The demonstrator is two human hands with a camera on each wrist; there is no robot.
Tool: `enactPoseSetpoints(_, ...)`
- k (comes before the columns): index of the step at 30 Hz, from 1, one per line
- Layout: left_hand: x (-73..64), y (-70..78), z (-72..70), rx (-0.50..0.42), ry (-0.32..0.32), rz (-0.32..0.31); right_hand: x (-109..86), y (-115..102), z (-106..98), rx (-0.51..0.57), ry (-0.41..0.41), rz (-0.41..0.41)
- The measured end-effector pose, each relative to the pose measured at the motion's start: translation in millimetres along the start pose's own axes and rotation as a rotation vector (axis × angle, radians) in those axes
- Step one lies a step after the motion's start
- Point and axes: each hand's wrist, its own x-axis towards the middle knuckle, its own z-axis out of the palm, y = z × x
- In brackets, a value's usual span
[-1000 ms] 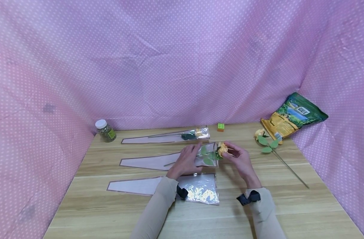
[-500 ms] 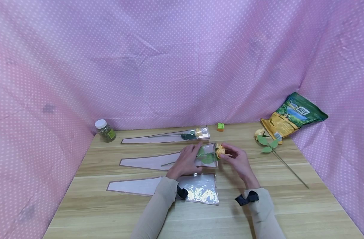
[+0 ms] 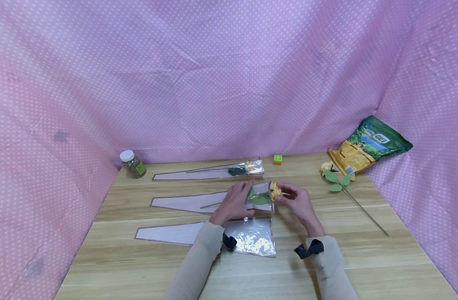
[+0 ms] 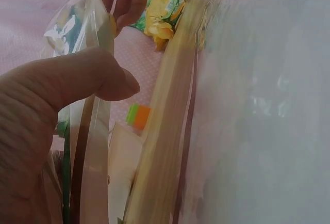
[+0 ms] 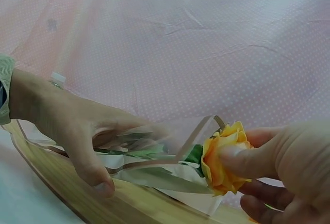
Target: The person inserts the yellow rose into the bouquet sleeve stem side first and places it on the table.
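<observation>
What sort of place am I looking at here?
Perhaps a makeshift tabletop set, though I can't be sure: a pink dotted cloth hangs behind and beside a wooden table, where clear sleeves lie, one with a yellow rose at its mouth.

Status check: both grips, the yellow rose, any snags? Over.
Right grip pinching yellow rose, bloom at mouth of middle sleeve, leaves inside. Left grip resting across sleeve. No obstacle seen at mouth.
</observation>
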Motion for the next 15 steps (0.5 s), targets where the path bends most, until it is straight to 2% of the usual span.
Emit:
enactPoseSetpoints(5, 0.5, 0.5, 0.5, 0.008, 0.010, 0.010, 0.0, -0.1, 0.7, -0.003, -0.003, -0.017)
enactPoseSetpoints(15, 0.1, 1.9, 0.3, 0.022, 0.028, 0.022, 1.4, 2.2, 6.5, 0.005, 0.037, 0.015)
